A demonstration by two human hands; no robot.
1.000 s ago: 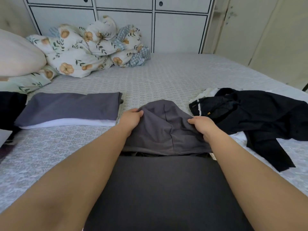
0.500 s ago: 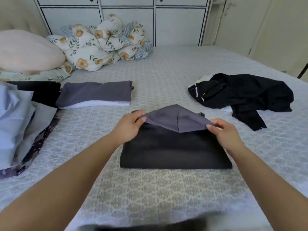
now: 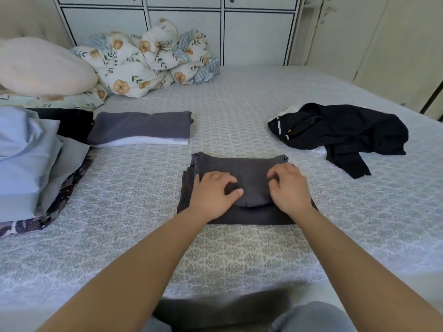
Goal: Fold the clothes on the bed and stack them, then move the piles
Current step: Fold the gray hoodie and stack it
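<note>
Head view: black garment (image 3: 345, 133) right, folded pile (image 3: 141, 128) left.

A dark grey garment (image 3: 242, 173) lies folded into a flat rectangle at the centre of the patterned grey bed (image 3: 239, 97), its lighter hood flap turned down over the top. At about ten o'clock from it sits a neat folded pile (image 3: 141, 128), purple-grey on top of white, and farther out at nine o'clock a looser heap of pale blue clothes (image 3: 21, 159) rests on a dark patterned piece. At two o'clock a black garment (image 3: 345, 130) lies crumpled and unfolded, one strip trailing toward the near edge.
</note>
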